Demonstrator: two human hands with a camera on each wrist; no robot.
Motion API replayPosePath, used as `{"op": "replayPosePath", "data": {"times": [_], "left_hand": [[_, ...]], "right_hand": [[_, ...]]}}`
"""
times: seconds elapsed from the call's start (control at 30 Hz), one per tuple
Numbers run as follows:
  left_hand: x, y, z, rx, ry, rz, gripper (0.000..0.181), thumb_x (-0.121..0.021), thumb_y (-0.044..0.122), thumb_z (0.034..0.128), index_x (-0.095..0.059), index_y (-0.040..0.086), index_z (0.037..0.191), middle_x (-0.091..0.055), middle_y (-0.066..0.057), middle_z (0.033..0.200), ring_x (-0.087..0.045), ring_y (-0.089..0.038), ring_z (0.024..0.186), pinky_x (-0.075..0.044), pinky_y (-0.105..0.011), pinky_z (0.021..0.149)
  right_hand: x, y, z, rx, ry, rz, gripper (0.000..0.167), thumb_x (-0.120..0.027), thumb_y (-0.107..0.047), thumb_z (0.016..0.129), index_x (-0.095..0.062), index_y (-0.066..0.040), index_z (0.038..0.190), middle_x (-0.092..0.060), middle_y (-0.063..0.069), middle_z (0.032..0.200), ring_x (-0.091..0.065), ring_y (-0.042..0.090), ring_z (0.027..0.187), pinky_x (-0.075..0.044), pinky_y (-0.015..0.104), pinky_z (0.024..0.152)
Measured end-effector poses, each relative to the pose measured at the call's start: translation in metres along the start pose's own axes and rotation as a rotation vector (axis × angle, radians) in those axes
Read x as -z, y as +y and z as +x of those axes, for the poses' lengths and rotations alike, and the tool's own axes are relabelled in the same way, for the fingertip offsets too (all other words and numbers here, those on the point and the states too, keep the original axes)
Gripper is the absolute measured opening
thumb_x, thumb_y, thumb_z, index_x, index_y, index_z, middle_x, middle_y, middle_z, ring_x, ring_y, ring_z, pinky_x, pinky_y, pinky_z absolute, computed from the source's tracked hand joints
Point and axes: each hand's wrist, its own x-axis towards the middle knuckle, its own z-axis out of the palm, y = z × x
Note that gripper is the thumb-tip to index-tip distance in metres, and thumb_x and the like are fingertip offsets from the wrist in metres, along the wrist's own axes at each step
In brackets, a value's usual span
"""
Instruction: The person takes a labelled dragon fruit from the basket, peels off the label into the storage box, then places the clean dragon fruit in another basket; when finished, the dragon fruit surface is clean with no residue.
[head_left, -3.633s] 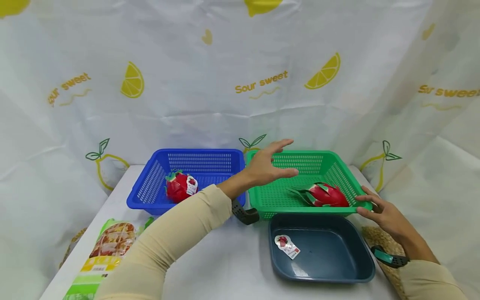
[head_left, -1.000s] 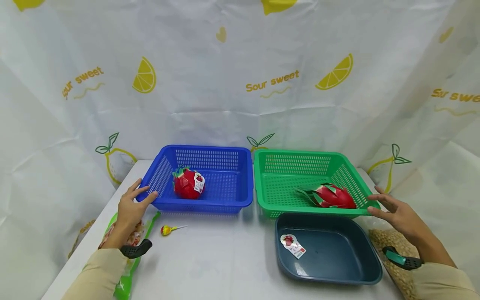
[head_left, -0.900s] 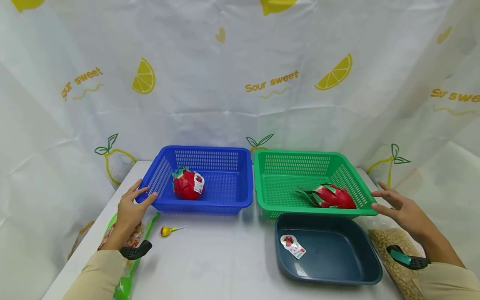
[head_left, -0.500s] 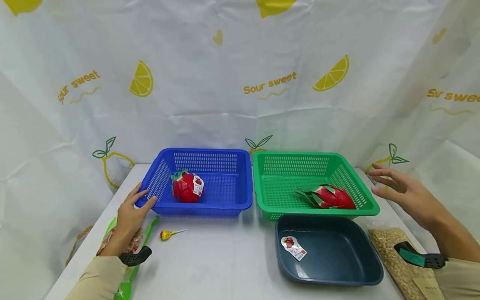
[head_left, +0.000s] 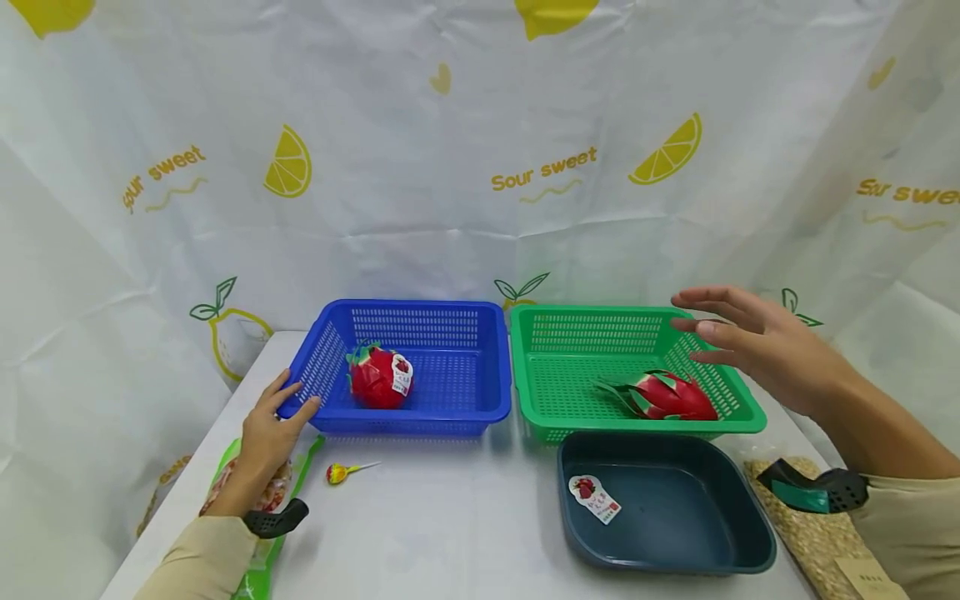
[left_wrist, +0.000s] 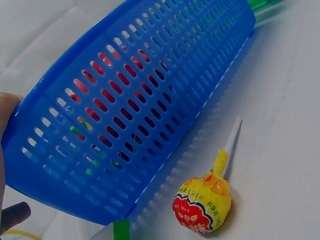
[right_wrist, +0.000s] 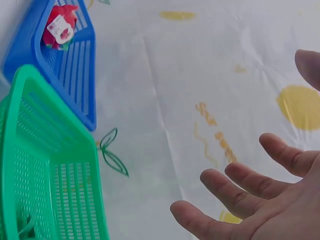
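Note:
My left hand (head_left: 266,437) rests at the front left corner of the blue basket (head_left: 420,418), its fingers spread and fairly straight against the rim. Inside that basket sits a red dragon fruit (head_left: 372,379) with a white label. My right hand (head_left: 776,354) hovers above the right side of the green basket (head_left: 577,375), fingers extended and holding nothing, as the right wrist view shows too. A longer-leaved dragon fruit (head_left: 678,398) lies in the green basket. On the table in front of the blue basket is a yellow and red wrapped lollipop (head_left: 337,473), seen closely in the left wrist view.
A dark blue tub (head_left: 675,517) stands before the green basket, with a dragon fruit label (head_left: 595,498) inside. At the right lies a bag of beige grains (head_left: 817,533). A green-edged food bag (head_left: 273,492) lies partly under my left forearm. A lemon-print cloth (head_left: 420,225) hangs behind.
My right hand has left the green basket's front right corner, risen and moved inward over the basket. My left hand came from over the green basket to the blue basket's corner, where it stays.

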Motion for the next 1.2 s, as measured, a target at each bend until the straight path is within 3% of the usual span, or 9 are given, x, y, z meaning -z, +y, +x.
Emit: {"op": "replayPosePath", "data": {"times": [0.1,0.3,0.47,0.83,1.2], "left_hand": [[-0.001,0.000,0.000,-0.006,0.002,-0.005,0.069,-0.062,0.043,0.0932,-0.045,-0.005,0.140,-0.023,-0.012,0.157,-0.019,-0.042,0.140,-0.027,-0.059,0.104],[-0.001,0.002,0.001,-0.011,0.019,-0.004,0.065,-0.064,0.037,0.0934,-0.046,-0.006,0.139,-0.024,-0.012,0.156,-0.020,-0.041,0.140,-0.027,-0.059,0.104],[-0.002,-0.001,0.001,-0.016,0.030,0.006,0.065,-0.064,0.037,0.0936,-0.045,-0.006,0.140,-0.025,-0.013,0.156,-0.020,-0.041,0.140,-0.027,-0.059,0.103],[-0.003,-0.003,0.001,-0.025,0.030,0.006,0.067,-0.062,0.038,0.0947,-0.043,-0.007,0.141,-0.023,-0.013,0.157,-0.020,-0.043,0.139,-0.028,-0.061,0.101],[-0.004,-0.004,0.000,-0.003,0.013,0.000,0.067,-0.062,0.038,0.0947,-0.043,-0.005,0.142,-0.021,-0.011,0.157,-0.018,-0.042,0.140,-0.027,-0.060,0.102]], "right_hand": [[-0.006,-0.007,0.016,0.006,-0.047,0.085,0.041,-0.043,-0.004,0.101,-0.039,-0.005,0.141,-0.039,0.009,0.142,-0.047,0.018,0.125,-0.050,0.029,0.088],[-0.027,-0.031,0.052,-0.136,-0.096,0.112,0.045,-0.050,-0.018,0.101,-0.037,-0.003,0.140,-0.041,0.013,0.142,-0.046,0.026,0.126,-0.048,0.042,0.092],[-0.047,-0.038,0.084,-0.191,-0.167,0.144,0.052,-0.055,-0.024,0.098,-0.036,-0.002,0.141,-0.040,0.015,0.143,-0.046,0.031,0.124,-0.043,0.054,0.095],[-0.108,-0.012,0.152,-0.311,-0.248,0.261,0.059,-0.062,-0.034,0.093,-0.038,-0.010,0.141,-0.041,0.012,0.143,-0.042,0.033,0.129,-0.042,0.059,0.094],[-0.175,0.027,0.201,-0.431,-0.261,0.328,0.065,-0.066,-0.039,0.091,-0.037,-0.013,0.144,-0.041,0.008,0.145,-0.039,0.035,0.132,-0.040,0.062,0.094]]}}
